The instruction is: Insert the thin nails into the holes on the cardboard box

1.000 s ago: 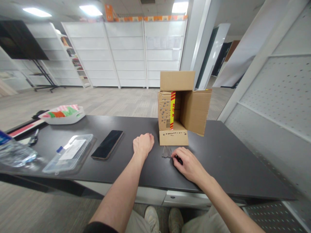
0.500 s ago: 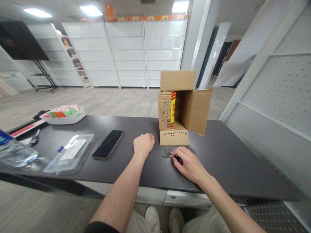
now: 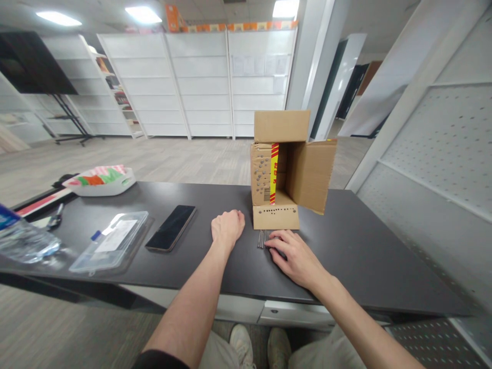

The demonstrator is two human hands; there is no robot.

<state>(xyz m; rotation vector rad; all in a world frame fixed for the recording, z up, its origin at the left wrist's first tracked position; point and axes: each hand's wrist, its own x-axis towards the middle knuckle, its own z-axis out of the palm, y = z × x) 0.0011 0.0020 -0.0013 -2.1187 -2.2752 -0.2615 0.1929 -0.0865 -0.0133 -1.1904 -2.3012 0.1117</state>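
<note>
A row of thin metal nails (image 3: 263, 239) lies side by side on the dark table, just in front of a cardboard box (image 3: 291, 166). My right hand (image 3: 294, 255) reaches over the right end of this row, its fingertips at the nails and its thumb held apart. Nothing shows in its grasp. My left hand (image 3: 227, 226) rests on the table as a closed fist, left of the nails, with its fingertips hidden. The open box lies on its side facing me. Its front flap (image 3: 275, 222) has a line of small holes, and round nail heads dot its left flap.
Left of my fist lie a black phone (image 3: 171, 228) and a clear plastic case (image 3: 111, 243). A water bottle (image 3: 26, 242) lies at the left edge, with a white basket (image 3: 100, 189) behind it. A perforated panel (image 3: 442, 138) stands along the right side.
My right hand has shifted slightly left, and its fingers have stretched out over the nails, covering the right ones. My left fist and the box stay in place.
</note>
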